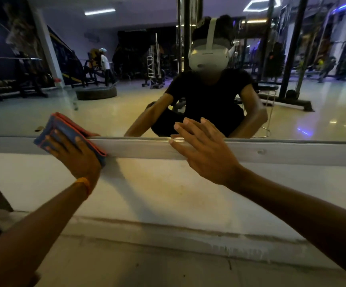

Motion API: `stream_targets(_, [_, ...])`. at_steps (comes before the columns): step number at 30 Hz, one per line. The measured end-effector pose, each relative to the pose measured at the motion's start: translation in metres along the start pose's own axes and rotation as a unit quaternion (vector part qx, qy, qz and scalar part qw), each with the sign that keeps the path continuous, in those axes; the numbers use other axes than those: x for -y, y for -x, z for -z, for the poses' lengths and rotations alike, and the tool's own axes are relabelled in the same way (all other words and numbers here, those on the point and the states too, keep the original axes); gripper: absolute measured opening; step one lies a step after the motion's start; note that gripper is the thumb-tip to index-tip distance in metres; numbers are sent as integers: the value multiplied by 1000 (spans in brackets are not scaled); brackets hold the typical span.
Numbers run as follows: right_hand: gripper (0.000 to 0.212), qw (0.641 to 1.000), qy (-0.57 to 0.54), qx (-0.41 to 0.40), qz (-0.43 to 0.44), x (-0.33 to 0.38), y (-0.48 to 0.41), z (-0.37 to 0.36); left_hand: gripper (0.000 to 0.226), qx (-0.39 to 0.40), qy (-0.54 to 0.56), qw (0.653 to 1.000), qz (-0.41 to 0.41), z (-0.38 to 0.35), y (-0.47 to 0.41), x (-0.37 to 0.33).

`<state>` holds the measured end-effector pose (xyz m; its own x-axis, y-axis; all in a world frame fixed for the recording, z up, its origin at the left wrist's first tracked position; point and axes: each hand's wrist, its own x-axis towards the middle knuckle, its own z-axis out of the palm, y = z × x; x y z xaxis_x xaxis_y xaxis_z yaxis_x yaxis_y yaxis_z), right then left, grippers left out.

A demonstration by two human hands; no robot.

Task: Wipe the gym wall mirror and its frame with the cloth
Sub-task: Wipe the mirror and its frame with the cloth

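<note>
Head cam view, me crouched low at the bottom of the big gym wall mirror [33, 112]. My left hand [72, 154] is flat on a folded blue cloth with an orange-pink border [64, 127], fingers straight and pressing on it, not curled round it. The cloth sits across the top edge of the silver metal frame strip [292, 152] that runs along the mirror's bottom, so its upper part is on the glass and its lower part is on the strip. Orange wristband [84, 184] on that wrist.

My right hand [205, 150] is well off to the right of the cloth, not touching it. It's wide open, fingers spread, holding nothing. The palm is over the frame strip and the fingertips are up on the glass. One small screw head [261, 151] shows in the strip further right of that hand.

Below the strip is plain white painted wall [168, 193], with both my forearms reaching across it. In the glass I can see my reflection in a black t-shirt [209, 94] with a white headset [209, 59], plus a big tyre [95, 93] lying on the shiny gym floor behind me.
</note>
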<state>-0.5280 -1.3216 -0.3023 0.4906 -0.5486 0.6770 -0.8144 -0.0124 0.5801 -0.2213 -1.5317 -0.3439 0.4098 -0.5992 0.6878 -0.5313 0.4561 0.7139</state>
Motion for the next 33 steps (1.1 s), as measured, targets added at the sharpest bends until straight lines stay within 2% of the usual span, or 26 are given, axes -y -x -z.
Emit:
stream_targets(3, [57, 1000, 5, 1, 16, 9, -4, -4, 64, 19, 2, 1000, 22, 10, -16, 15])
stream_targets(8, [62, 1000, 16, 14, 15, 31, -47, -4, 76, 116, 44, 991, -43, 2, 75, -55])
stream_targets(10, [64, 999, 13, 27, 17, 34, -56, -4, 81, 109, 36, 993, -32, -3, 67, -57])
stream_targets(14, [63, 997, 42, 39, 46, 25, -50, 1, 77, 54, 3, 998, 18, 13, -5, -4])
stream_targets(18, [66, 997, 56, 50, 37, 27, -51, 6, 80, 75, 8, 997, 31, 29, -49, 43])
stream_targets(21, [65, 997, 46, 66, 20, 38, -56, 11, 79, 85, 17, 995, 43, 22, -23, 18])
stream_targets(25, [64, 994, 37, 101, 24, 47, -78, 19, 78, 117, 27, 993, -17, 8, 48, -42])
stream_targets(29, [67, 994, 31, 105, 3, 48, -84, 19, 80, 117, 21, 991, -57, 10, 31, -26])
stream_targets(30, [68, 994, 31, 100, 6, 50, -82, 18, 79, 97, 18, 994, -44, 14, 14, -13])
stream_targets(33, [70, 996, 34, 84, 1, 52, -84, 16, 79, 56, 4, 996, 69, 24, -38, 19])
